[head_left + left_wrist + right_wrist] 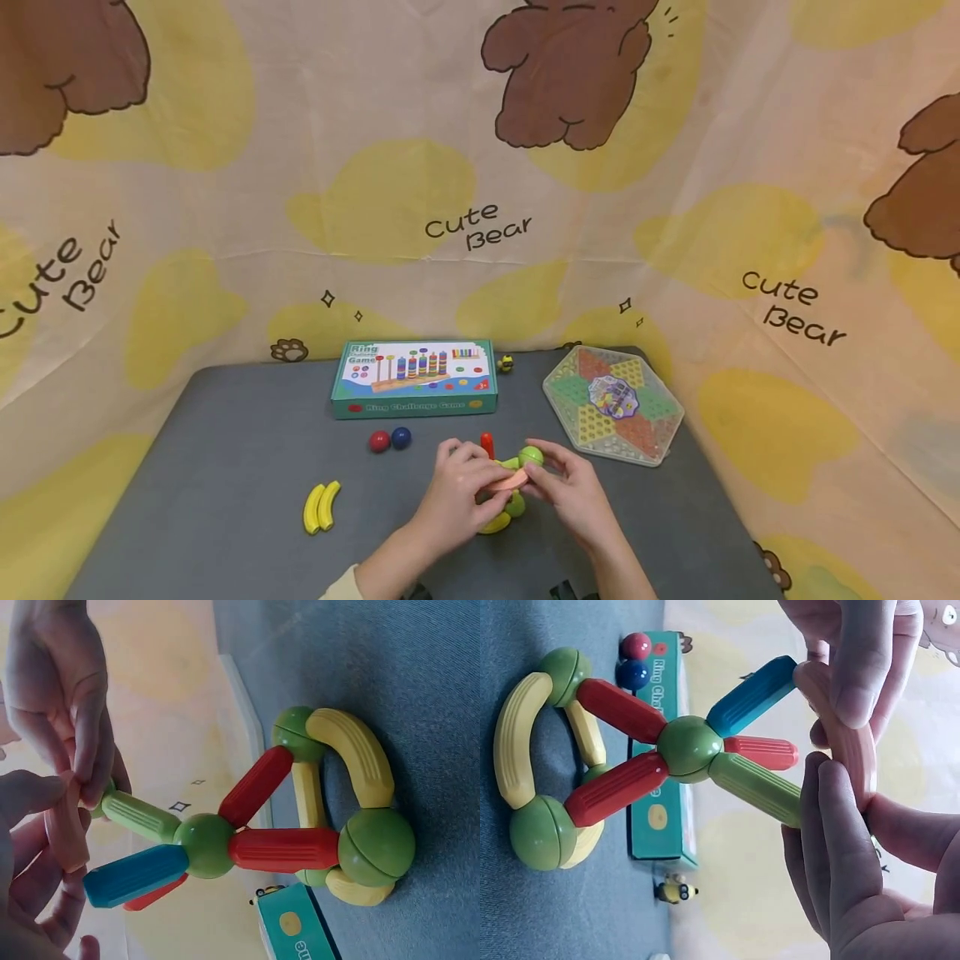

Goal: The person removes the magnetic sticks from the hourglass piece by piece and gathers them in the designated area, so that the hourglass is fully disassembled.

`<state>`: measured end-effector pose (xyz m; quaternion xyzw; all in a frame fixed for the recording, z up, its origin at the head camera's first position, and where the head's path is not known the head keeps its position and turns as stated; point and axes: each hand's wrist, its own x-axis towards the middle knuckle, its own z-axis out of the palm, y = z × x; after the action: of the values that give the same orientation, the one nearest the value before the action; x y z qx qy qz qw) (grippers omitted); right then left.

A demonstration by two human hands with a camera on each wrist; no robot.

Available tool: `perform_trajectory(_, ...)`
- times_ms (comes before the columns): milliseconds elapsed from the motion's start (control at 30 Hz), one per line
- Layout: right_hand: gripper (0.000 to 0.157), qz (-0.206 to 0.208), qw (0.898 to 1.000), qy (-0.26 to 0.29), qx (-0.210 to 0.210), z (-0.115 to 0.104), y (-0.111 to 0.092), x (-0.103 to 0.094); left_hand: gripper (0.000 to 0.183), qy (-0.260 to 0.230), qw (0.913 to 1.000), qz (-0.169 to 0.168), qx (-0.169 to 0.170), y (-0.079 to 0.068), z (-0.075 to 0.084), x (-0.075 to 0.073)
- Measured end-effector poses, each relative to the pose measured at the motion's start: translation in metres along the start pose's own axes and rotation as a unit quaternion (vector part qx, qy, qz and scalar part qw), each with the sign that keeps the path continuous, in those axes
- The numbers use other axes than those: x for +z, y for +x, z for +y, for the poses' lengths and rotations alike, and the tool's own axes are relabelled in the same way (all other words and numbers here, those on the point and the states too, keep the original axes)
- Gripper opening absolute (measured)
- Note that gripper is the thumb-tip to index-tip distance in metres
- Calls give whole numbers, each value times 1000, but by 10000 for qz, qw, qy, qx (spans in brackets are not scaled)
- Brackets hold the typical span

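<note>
My left hand (467, 493) pinches a pale orange curved rod (66, 829) between thumb and fingers. At the rod's other end, my right hand (573, 492) grips a green ball (531, 455), thumb against the rod's tip. That ball tops a light green rod (757, 787), part of a standing magnetic-stick build. Its central green ball (208, 845) also bears a blue rod (136, 876), one short-looking red rod (763, 752), and red legs (285, 849). The legs reach down to green balls (377, 846) joined by yellow curved rods (358, 750). Fingers partly hide the held ball.
Two yellow curved rods (322, 507) lie left on the grey table (225, 467). Red (379, 441) and blue (402, 437) balls sit before a ring game box (415, 392). Behind are a small yellow figure (506, 363) and, at right, a hexagonal game board (611, 408).
</note>
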<state>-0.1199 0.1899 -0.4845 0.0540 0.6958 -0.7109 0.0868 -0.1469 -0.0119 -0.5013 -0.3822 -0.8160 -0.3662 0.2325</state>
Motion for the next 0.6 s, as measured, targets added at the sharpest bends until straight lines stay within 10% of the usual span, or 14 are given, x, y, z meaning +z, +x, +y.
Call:
perform_trajectory(333, 50, 100, 9999, -120, 37, -2, 0, 1, 28, -631, 9979, -122, -38, -2, 4, -18)
perform_trajectory(600, 53, 68, 9999, -79, 6, -1, 1, 3, 29, -1642, 9826, -312, -806, -6, -8, -40)
